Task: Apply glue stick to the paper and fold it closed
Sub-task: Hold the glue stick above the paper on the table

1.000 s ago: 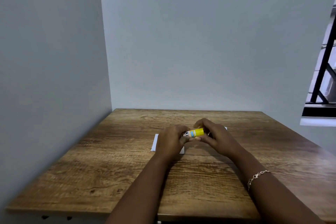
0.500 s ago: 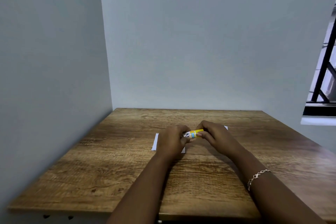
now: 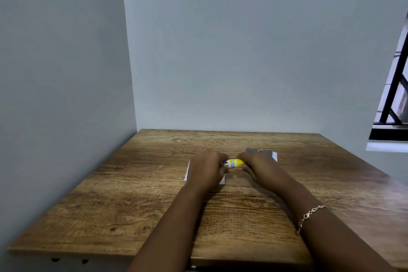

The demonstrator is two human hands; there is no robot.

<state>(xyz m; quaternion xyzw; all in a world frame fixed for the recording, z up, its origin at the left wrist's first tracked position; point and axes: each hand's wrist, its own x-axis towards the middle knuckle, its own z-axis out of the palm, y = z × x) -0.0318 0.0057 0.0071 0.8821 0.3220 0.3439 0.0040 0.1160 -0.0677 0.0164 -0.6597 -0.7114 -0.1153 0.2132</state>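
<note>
Both hands on glue stick, above paper, mid-counter.

Left to right: wooden counter [image 3: 132, 205] set in a grey corner. White paper [image 3: 273, 155] lies flat at centre, mostly hidden under the hands; its left edge and far right corner show. Left hand [image 3: 206, 171] grips the labelled end of the yellow stick [image 3: 235, 163], fingers curled. Stick lies level between the hands. Right hand [image 3: 262, 166] pinches the other end. Bracelet [image 3: 309, 216] on right wrist. Barred window [image 3: 395, 95] at far right.

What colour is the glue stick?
Yellow, with a blue and white label; the glue stick shows in the head view.
</note>
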